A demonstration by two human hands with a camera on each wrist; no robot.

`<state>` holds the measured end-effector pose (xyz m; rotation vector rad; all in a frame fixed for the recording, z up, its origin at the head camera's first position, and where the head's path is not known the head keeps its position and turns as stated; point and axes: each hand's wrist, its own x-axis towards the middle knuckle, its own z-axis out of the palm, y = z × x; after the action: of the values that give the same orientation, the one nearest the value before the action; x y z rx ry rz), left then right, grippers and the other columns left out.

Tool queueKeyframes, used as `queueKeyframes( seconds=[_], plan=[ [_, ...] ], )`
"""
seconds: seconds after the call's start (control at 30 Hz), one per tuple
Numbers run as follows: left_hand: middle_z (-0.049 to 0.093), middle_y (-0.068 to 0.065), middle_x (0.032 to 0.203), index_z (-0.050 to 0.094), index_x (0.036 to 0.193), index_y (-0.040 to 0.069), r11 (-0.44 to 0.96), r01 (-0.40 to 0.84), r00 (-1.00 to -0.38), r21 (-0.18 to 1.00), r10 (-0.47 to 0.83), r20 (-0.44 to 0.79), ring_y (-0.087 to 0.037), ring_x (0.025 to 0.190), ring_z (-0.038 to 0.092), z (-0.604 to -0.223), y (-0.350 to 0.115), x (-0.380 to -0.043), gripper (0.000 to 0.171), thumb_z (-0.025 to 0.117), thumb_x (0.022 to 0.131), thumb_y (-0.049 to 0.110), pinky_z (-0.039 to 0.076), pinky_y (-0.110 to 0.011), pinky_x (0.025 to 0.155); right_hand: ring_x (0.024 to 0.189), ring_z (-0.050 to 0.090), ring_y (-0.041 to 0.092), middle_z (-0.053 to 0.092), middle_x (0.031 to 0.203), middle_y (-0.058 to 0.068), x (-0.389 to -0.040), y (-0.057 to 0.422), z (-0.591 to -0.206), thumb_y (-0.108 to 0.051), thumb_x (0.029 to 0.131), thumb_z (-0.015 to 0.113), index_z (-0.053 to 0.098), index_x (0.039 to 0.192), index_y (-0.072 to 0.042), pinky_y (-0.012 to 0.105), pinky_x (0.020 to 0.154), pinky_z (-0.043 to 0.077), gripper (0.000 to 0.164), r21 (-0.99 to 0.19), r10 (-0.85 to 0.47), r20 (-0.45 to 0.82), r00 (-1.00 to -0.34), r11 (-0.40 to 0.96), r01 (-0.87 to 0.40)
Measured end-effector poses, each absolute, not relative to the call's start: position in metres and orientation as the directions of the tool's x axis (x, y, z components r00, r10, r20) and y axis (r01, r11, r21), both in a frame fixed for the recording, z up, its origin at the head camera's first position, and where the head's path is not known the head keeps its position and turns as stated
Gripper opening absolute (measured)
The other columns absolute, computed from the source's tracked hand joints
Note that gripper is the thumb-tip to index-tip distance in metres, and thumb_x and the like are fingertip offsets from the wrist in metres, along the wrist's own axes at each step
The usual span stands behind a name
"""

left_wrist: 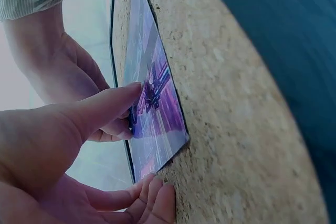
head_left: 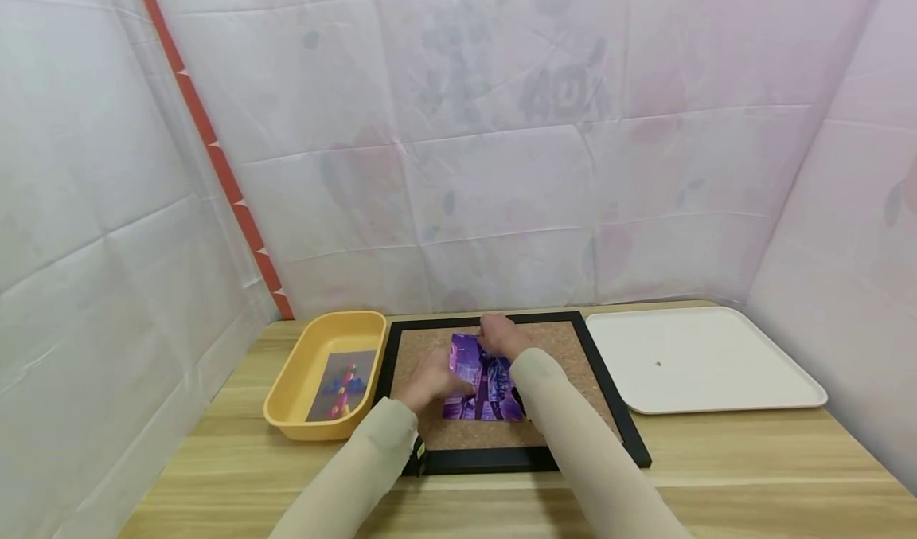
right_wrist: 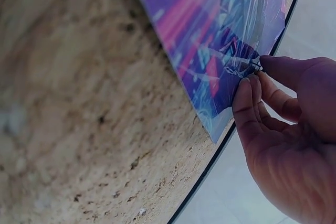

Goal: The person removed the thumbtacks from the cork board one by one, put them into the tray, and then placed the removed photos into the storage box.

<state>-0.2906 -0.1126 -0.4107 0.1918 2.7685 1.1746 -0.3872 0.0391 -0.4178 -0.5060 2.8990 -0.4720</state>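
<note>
A glossy purple picture point(head_left: 469, 408) lies on a black-framed cork board point(head_left: 458, 435). My left hand point(head_left: 432, 380) is at its left side; in the left wrist view the straight thumb point(left_wrist: 113, 100) presses on the picture's face and the other fingertips point(left_wrist: 161, 195) touch near its edge. At the picture's far edge, my right hand point(head_left: 499, 336) pinches a small, thin pin point(right_wrist: 255, 66) between thumb and fingertips. Most of the pin is hidden by the fingers, and I cannot tell whether its point is in the cork.
Left of the board stands a yellow tub point(head_left: 286, 400) holding a grey picture point(head_left: 342, 386) with a colourful figure. A white tray point(head_left: 716, 380) lies to the right, with one tiny dark object point(head_left: 657, 363) on it. Beneath everything is a wooden table point(head_left: 752, 475), with draped cloth walls point(head_left: 501, 165) around.
</note>
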Motion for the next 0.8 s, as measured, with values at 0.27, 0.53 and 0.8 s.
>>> queueKeyframes(
  seconds=[0.27, 0.53, 0.8],
  plan=[
    [0.069, -0.009, 0.093, 0.067, 0.111, -0.004, 0.659, 0.000, -0.989, 0.752, 0.109, -0.096, -0.021, 0.082, 0.063, -0.411, -0.112, -0.290, 0.045, 0.090, 0.074, 0.009, 0.057, -0.041, 0.080, 0.053, 0.033, 0.014, 0.032, 0.054, -0.003, -0.391, 0.040, -0.424, -0.009, 0.102, 0.060, 0.038, 0.056, -0.014, 0.030, 0.059, 0.035, 0.050, -0.377, -0.363, -0.093, -0.927, 0.875, -0.305],
    [0.072, -0.012, 0.098, 0.066, 0.117, -0.004, 0.629, -0.037, -0.990, 0.777, 0.082, -0.113, -0.023, 0.086, 0.067, -0.412, -0.111, -0.288, 0.046, 0.087, 0.076, 0.004, 0.058, -0.045, 0.086, 0.053, 0.036, 0.014, 0.037, 0.055, -0.003, -0.391, 0.039, -0.428, -0.010, 0.102, 0.059, 0.043, 0.057, -0.014, 0.030, 0.059, 0.037, 0.048, -0.402, -0.364, -0.102, -0.926, 0.866, -0.297],
    [0.070, -0.010, 0.090, 0.069, 0.108, -0.005, 0.646, -0.053, -0.991, 0.761, 0.062, -0.122, -0.021, 0.079, 0.064, -0.411, -0.111, -0.289, 0.035, 0.084, 0.079, 0.005, 0.059, -0.041, 0.079, 0.052, 0.033, 0.014, 0.031, 0.055, -0.002, -0.391, 0.039, -0.428, -0.010, 0.103, 0.057, 0.040, 0.057, -0.013, 0.032, 0.058, 0.038, 0.050, -0.395, -0.344, -0.124, -0.931, 0.878, -0.272]
  ],
)
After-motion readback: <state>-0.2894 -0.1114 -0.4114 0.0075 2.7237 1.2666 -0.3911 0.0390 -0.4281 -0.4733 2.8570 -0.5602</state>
